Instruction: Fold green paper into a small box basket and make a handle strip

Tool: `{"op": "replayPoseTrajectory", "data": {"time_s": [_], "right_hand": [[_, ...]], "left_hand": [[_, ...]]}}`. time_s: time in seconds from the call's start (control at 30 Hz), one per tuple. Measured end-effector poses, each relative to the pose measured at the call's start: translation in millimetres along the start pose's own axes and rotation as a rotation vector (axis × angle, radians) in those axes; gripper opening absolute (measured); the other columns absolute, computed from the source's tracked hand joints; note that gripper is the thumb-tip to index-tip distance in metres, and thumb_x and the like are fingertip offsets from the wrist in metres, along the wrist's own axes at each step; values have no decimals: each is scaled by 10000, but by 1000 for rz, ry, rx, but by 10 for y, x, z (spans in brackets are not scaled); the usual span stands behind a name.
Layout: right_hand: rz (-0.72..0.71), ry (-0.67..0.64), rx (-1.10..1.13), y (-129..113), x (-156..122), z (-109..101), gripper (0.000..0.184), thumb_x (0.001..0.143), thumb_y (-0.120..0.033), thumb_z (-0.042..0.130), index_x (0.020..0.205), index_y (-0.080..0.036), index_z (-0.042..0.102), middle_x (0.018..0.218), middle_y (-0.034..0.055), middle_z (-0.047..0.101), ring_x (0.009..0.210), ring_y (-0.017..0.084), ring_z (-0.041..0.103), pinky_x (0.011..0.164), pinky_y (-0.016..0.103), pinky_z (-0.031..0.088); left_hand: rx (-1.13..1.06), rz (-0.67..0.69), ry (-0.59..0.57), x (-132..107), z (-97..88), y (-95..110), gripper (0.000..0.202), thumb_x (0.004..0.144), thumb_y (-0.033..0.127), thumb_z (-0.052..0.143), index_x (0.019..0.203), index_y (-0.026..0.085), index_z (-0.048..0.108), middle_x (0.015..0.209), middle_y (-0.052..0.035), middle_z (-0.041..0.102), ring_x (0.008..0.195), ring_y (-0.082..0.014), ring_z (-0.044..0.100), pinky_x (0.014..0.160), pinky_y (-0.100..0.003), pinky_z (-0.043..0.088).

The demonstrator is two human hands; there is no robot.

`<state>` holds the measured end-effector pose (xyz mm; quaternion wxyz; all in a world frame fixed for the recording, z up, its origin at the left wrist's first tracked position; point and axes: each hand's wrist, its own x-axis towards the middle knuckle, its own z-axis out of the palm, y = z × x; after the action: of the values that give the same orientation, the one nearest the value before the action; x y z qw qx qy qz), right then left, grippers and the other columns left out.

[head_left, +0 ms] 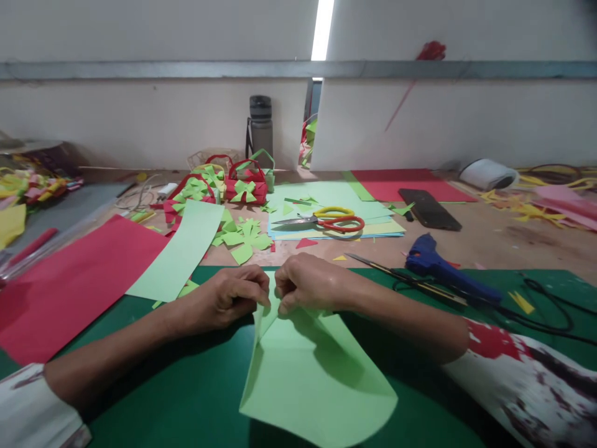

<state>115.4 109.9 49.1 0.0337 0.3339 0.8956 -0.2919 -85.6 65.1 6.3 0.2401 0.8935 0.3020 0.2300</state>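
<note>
A light green sheet of paper (321, 386), creased and partly folded, hangs between my hands over the green mat. My left hand (236, 295) pinches its far left edge between thumb and fingers. Close beside it, my right hand (310, 283) grips the far edge with curled fingers, the knuckles hiding part of the fold. The near end of the paper curves up off the mat and casts a shadow. Left of my hands, a light green strip (181, 255) lies across a red sheet (88, 274).
Scissors with yellow and red handles (333, 221) rest on stacked paper (298, 193). At right lie a blue glue gun (448, 274), a pointed tool (405, 278) and a phone (429, 210). Small red paper baskets (245, 186), green cutouts (245, 239) and a bottle (261, 127) stand behind.
</note>
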Motion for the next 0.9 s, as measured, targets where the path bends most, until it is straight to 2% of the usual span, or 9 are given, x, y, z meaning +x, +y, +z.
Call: {"op": "replayPoseTrajectory", "data": {"time_s": [0.2, 0.37, 0.5, 0.7, 0.9], "right_hand": [[120, 13, -174, -107, 36, 27, 265, 604, -429, 748, 711, -196, 680, 685, 38, 665, 684, 197, 596, 505, 241, 329], [147, -14, -253, -214, 58, 24, 499, 585, -568, 722, 867, -161, 659, 804, 103, 683, 750, 266, 622, 553, 290, 402], [145, -15, -266, -276, 70, 47, 627, 575, -613, 703, 979, -142, 609, 856, 123, 682, 762, 288, 634, 574, 315, 436], [146, -2, -262, -272, 81, 83, 726, 589, -539, 716, 1134, -112, 498, 949, 167, 672, 855, 328, 630, 627, 345, 453], [128, 14, -220, -177, 74, 30, 656, 604, -414, 748, 1153, -164, 491, 1019, 121, 663, 912, 269, 613, 638, 276, 426]], "left_hand": [[-122, -23, 20, 46, -11, 51, 168, 884, 185, 487, 803, 165, 633, 861, -52, 587, 758, -129, 570, 661, -226, 445], [-179, -46, 16, 63, -22, 86, 125, 835, 178, 517, 782, 164, 628, 823, -51, 606, 754, -148, 580, 653, -243, 457], [-192, -46, -5, 64, -18, 84, 118, 815, 146, 529, 761, 155, 633, 798, -47, 595, 727, -143, 567, 641, -240, 445], [-190, -46, -7, 61, -12, 78, 172, 846, 128, 500, 718, 139, 615, 773, -41, 579, 712, -131, 547, 631, -226, 421], [-202, -29, -25, 88, -56, 133, 170, 840, 122, 487, 777, 141, 643, 813, -55, 605, 739, -142, 573, 655, -230, 442]]}}
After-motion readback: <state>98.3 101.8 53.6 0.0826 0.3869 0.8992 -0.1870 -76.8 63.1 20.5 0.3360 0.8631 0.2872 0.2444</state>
